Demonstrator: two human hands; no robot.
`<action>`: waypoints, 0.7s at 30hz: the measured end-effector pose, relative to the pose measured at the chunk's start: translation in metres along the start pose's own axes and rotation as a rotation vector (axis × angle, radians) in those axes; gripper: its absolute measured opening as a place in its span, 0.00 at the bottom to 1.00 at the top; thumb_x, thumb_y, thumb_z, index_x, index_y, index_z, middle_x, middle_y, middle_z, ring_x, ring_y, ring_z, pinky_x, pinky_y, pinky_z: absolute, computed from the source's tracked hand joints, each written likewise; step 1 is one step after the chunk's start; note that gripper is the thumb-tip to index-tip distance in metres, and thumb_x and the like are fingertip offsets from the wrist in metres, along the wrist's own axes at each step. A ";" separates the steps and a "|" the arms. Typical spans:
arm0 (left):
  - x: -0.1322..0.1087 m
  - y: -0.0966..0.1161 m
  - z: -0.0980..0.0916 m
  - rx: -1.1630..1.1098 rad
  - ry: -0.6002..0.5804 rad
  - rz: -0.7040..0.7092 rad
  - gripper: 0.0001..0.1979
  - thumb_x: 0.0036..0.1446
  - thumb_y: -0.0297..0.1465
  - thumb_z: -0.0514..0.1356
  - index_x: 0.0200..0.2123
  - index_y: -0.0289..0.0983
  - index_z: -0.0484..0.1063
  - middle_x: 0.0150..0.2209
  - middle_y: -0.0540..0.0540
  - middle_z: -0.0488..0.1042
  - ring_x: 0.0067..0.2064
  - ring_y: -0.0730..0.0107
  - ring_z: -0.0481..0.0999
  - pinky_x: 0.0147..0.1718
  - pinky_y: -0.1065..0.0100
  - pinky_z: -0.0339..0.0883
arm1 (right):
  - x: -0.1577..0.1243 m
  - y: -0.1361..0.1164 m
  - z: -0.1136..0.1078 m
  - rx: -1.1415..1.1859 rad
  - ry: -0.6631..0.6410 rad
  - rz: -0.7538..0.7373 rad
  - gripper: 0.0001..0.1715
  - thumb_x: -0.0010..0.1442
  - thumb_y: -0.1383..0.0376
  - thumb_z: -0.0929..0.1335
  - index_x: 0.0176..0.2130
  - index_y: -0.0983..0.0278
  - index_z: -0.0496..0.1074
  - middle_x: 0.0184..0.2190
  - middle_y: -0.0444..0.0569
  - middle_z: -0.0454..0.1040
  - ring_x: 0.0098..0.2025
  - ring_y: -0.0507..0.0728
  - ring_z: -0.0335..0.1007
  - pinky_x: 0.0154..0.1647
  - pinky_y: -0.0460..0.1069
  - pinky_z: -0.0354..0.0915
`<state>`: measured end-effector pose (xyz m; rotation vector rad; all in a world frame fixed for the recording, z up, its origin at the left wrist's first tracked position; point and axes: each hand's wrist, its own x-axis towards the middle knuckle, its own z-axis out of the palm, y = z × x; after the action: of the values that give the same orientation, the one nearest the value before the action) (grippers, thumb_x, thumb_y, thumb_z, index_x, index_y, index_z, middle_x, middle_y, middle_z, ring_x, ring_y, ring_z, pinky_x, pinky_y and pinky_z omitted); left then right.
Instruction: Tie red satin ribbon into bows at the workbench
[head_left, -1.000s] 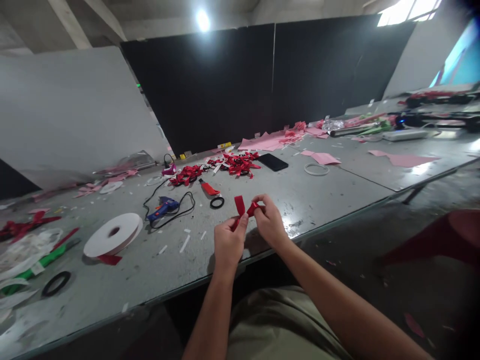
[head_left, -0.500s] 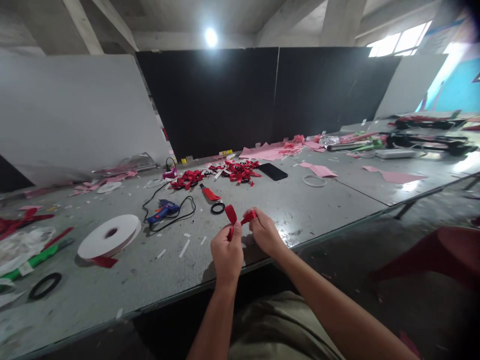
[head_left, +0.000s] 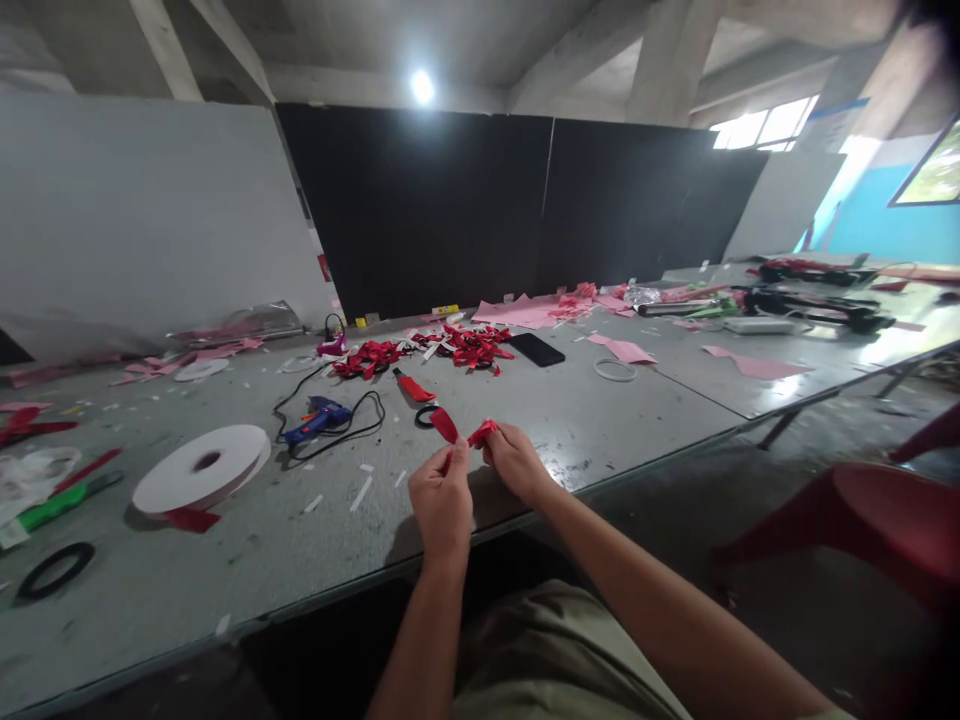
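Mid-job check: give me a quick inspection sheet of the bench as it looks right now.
Surface: grey table, scuffed, paper scraps scattered.
Job's things: red ribbon piece pinched between left hand and right hand.
Clutter: white tape roll, red bow pile, black phone, black ring, pink paper.
Fingers: both hands closed on the ribbon.
Cables: black cord loops from blue glue gun.
Surroundings: black panels, red chair.

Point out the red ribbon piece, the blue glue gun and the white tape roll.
red ribbon piece (head_left: 444, 424): head view, on its raised left loop.
blue glue gun (head_left: 315, 419): head view, on its body.
white tape roll (head_left: 201, 466): head view, on its flat top.
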<state>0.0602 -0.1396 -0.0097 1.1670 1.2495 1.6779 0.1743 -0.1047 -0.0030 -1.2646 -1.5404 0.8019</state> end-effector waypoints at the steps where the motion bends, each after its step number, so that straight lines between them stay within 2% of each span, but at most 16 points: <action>1: 0.000 0.000 0.000 -0.033 0.019 -0.009 0.21 0.54 0.45 0.63 0.19 0.37 0.67 0.16 0.55 0.54 0.21 0.76 0.54 0.21 0.71 0.51 | -0.003 -0.002 -0.002 -0.008 -0.003 -0.039 0.22 0.65 0.57 0.58 0.26 0.63 0.69 0.20 0.42 0.64 0.23 0.51 0.58 0.25 0.46 0.52; 4: 0.002 -0.001 0.000 -0.123 0.057 -0.035 0.20 0.53 0.47 0.64 0.23 0.36 0.73 0.16 0.55 0.58 0.21 0.76 0.58 0.21 0.72 0.53 | -0.013 -0.011 -0.008 0.022 -0.110 -0.130 0.18 0.62 0.55 0.64 0.29 0.64 0.71 0.21 0.41 0.64 0.25 0.50 0.57 0.26 0.45 0.51; 8: 0.004 0.001 0.001 -0.178 0.033 -0.065 0.22 0.52 0.50 0.63 0.30 0.35 0.78 0.20 0.51 0.68 0.23 0.73 0.66 0.23 0.72 0.59 | -0.019 -0.017 -0.012 0.086 -0.302 -0.223 0.23 0.60 0.48 0.68 0.40 0.66 0.75 0.28 0.43 0.70 0.29 0.51 0.60 0.29 0.45 0.56; 11: 0.004 0.000 0.001 -0.192 0.029 -0.087 0.22 0.51 0.50 0.64 0.34 0.34 0.79 0.21 0.51 0.69 0.23 0.74 0.67 0.22 0.72 0.59 | -0.016 -0.015 -0.010 0.156 -0.266 -0.194 0.27 0.63 0.46 0.64 0.42 0.66 0.75 0.27 0.43 0.69 0.28 0.51 0.59 0.28 0.45 0.56; 13: 0.005 -0.002 0.000 -0.220 0.044 -0.108 0.23 0.51 0.49 0.65 0.39 0.35 0.79 0.20 0.53 0.67 0.21 0.76 0.64 0.21 0.73 0.57 | -0.013 -0.011 -0.008 0.201 -0.217 -0.128 0.29 0.65 0.45 0.61 0.38 0.66 0.75 0.22 0.42 0.64 0.24 0.50 0.55 0.24 0.45 0.53; 15: 0.006 -0.004 -0.001 -0.243 0.071 -0.103 0.22 0.51 0.46 0.66 0.41 0.35 0.78 0.22 0.54 0.69 0.22 0.77 0.65 0.22 0.74 0.58 | -0.011 -0.009 -0.007 0.215 -0.188 -0.085 0.29 0.64 0.44 0.61 0.33 0.65 0.74 0.21 0.40 0.60 0.23 0.49 0.52 0.22 0.45 0.50; 18: 0.008 -0.007 -0.002 -0.244 0.066 -0.060 0.18 0.50 0.41 0.68 0.39 0.34 0.78 0.31 0.47 0.77 0.32 0.73 0.74 0.33 0.72 0.67 | -0.010 -0.007 -0.007 0.228 -0.167 -0.079 0.23 0.61 0.48 0.66 0.34 0.65 0.73 0.22 0.40 0.62 0.24 0.49 0.53 0.23 0.45 0.51; 21: 0.008 -0.008 -0.002 -0.263 0.015 -0.084 0.15 0.49 0.38 0.68 0.37 0.33 0.77 0.35 0.44 0.80 0.37 0.69 0.77 0.40 0.69 0.69 | -0.010 -0.006 -0.006 0.249 -0.115 -0.050 0.17 0.59 0.52 0.67 0.35 0.64 0.72 0.23 0.40 0.64 0.24 0.49 0.55 0.24 0.45 0.53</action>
<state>0.0563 -0.1308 -0.0156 0.9330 1.0349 1.7294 0.1777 -0.1159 0.0018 -1.0097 -1.5034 1.0148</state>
